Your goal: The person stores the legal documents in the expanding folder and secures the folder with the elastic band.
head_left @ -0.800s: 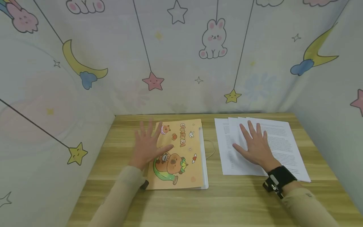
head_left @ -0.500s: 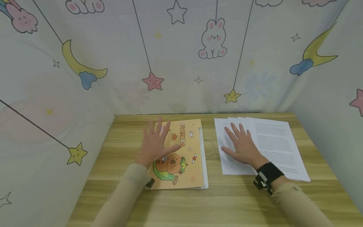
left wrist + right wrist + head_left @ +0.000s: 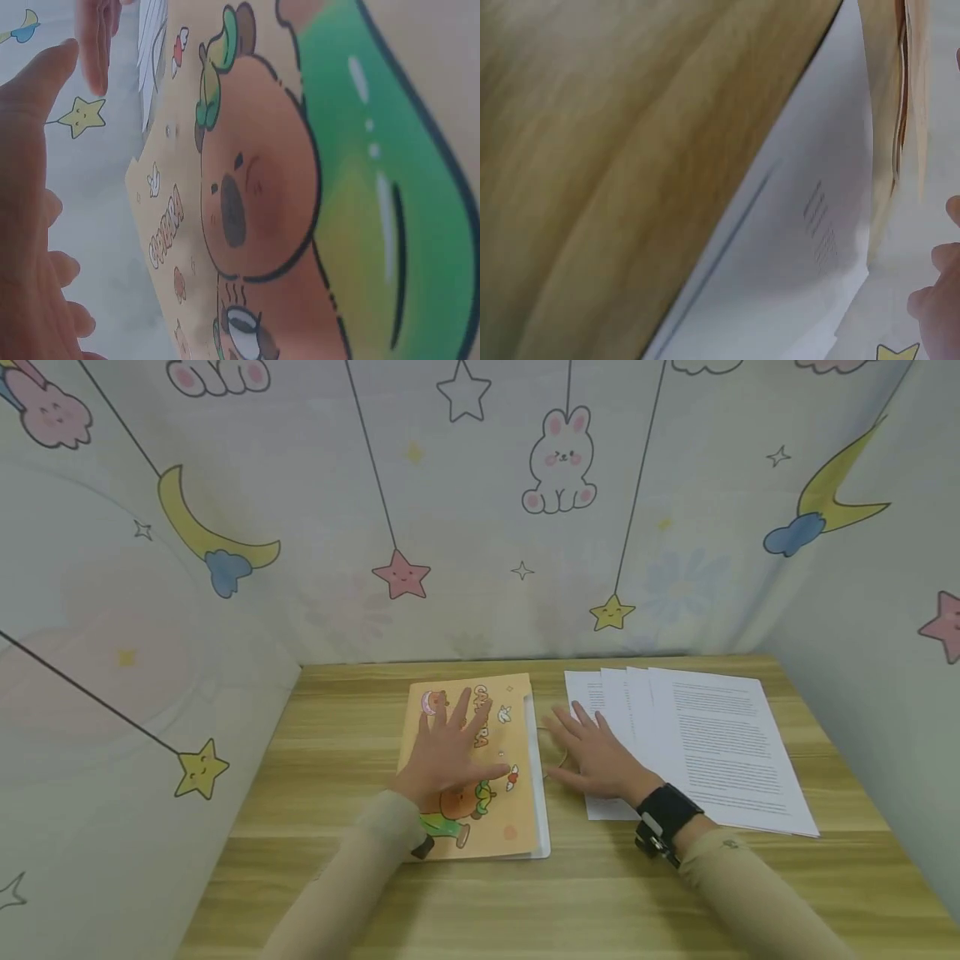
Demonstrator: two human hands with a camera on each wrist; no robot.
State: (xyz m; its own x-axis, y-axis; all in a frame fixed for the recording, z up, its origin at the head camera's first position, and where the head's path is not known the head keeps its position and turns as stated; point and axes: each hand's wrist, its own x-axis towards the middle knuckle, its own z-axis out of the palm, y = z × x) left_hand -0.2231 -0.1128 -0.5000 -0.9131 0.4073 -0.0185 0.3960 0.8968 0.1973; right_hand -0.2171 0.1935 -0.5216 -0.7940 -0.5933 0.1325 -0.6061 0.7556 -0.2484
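Observation:
An orange folder [image 3: 517, 822] printed with a cartoon capybara lies on the table, white sheets or lining showing along its right side. My left hand [image 3: 448, 756] is spread over its middle, palm down; in the left wrist view the hand [image 3: 26, 217] hovers above the printed cover [image 3: 255, 172]. My right hand [image 3: 600, 762] is held out with straight fingers, its tips close to the folder's right edge and over a thin cord loop [image 3: 564, 758]. Under and beside that hand are several overlapping printed sheets [image 3: 720, 743], also seen in the right wrist view as white paper [image 3: 795, 247].
The wood-grain table [image 3: 480, 910] meets a white cloth wall [image 3: 480, 618] with cartoon stars, moons and a rabbit at the back. Similar walls close in both sides. A black strap with a small device [image 3: 667, 818] is on the right wrist.
Both hands have moved: the left shifts right across the folder, and the right shifts left from the sheets toward the folder's edge. The folder and papers have stayed in place.

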